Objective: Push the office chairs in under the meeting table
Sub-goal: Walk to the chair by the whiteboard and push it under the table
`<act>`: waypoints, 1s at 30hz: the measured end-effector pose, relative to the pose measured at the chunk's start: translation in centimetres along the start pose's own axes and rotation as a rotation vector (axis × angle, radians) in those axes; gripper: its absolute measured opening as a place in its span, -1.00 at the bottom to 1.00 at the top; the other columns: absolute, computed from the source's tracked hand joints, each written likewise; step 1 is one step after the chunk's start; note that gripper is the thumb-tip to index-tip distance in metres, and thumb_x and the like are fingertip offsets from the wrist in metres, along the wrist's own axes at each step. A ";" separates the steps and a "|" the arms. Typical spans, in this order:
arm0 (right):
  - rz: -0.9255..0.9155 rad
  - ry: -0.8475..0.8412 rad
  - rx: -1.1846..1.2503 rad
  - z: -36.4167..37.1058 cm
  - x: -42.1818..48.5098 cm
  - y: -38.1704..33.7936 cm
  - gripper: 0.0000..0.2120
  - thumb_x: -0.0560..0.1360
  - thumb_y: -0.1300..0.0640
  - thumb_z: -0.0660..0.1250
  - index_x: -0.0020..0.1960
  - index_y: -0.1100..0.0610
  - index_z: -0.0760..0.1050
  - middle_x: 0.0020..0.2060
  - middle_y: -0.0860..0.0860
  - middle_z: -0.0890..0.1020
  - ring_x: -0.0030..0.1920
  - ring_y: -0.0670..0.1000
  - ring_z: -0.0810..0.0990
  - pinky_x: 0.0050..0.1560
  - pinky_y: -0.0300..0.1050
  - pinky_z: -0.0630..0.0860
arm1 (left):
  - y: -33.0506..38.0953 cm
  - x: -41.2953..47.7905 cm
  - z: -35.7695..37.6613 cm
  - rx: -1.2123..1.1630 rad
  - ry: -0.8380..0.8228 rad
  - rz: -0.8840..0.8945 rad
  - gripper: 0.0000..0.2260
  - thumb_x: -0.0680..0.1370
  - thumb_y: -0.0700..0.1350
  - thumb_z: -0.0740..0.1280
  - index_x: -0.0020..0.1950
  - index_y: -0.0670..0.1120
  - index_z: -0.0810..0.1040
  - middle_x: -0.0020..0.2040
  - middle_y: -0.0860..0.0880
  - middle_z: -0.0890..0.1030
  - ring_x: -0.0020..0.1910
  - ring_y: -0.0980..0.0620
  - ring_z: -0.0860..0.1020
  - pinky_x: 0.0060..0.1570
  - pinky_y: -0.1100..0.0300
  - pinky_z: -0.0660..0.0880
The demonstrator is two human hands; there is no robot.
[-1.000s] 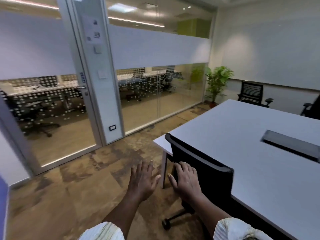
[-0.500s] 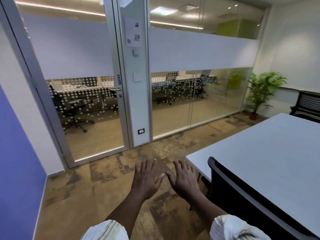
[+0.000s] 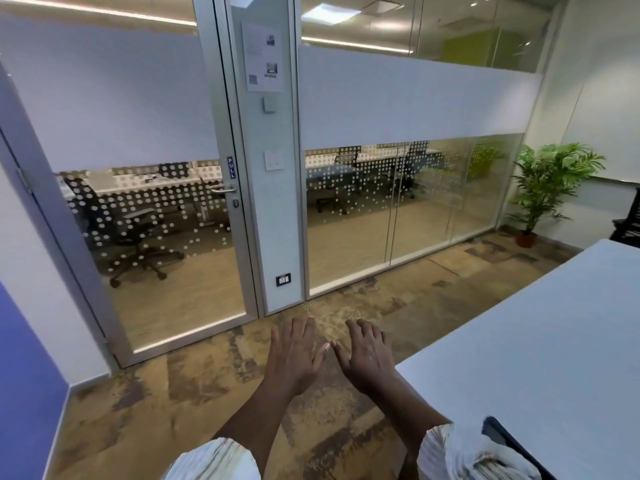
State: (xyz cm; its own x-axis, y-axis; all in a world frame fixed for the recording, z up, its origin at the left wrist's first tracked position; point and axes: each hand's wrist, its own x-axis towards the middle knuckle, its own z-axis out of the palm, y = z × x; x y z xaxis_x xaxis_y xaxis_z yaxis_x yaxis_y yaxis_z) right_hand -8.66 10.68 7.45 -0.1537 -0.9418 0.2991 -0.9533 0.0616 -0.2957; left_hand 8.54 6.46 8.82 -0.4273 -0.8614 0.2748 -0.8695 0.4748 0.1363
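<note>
Hovering flat and empty just left of the white rectangular meeting table [image 3: 540,358], the left hand [image 3: 294,355] and right hand [image 3: 369,358] touch nothing; one black office chair [image 3: 509,441] sits tucked at the table's near edge, another chair [image 3: 628,220] waits beyond its far end.

Table [image 3: 540,358] right of hands [image 3: 329,355]
</note>
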 end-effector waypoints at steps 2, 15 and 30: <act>0.010 0.005 -0.011 0.6 2.6 0.5 -0.43 0.59 -0.29 0.08 0.41 0.07 0.38 0.31 0.12 0.52 0.30 0.16 0.46 0.30 0.15 0.37 | -0.7 2.7 0.6 -0.004 -0.018 0.014 -0.41 0.62 0.29 -0.01 0.54 -0.03 0.22 0.48 -0.10 0.32 0.44 -0.11 0.25 0.44 -0.19 0.16; 0.177 0.084 -0.016 7.8 27.5 4.1 -0.34 0.54 -0.33 0.00 0.39 0.10 0.43 0.28 0.16 0.56 0.26 0.22 0.51 0.25 0.20 0.41 | -9.8 29.2 7.7 -0.015 -0.037 0.171 -0.39 0.62 0.29 -0.01 0.57 -0.02 0.14 0.52 -0.10 0.26 0.50 -0.12 0.19 0.49 -0.18 0.07; 0.380 0.125 -0.047 10.2 47.8 12.5 -0.33 0.51 -0.35 -0.02 0.42 0.04 0.37 0.34 0.08 0.51 0.35 0.16 0.43 0.31 0.16 0.33 | -8.3 54.2 13.9 -0.022 0.012 0.415 -0.47 0.58 0.27 0.03 0.40 -0.03 0.35 0.30 -0.09 0.46 0.27 -0.13 0.38 0.26 -0.17 0.30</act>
State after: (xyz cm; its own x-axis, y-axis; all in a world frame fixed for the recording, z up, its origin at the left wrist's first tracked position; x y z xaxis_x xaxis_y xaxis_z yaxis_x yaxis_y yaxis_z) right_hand -25.25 -36.98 8.82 -0.5255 -0.8015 0.2856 -0.8327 0.4156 -0.3659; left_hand -10.89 -46.67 9.37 -0.7370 -0.5942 0.3221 -0.6190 0.7848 0.0316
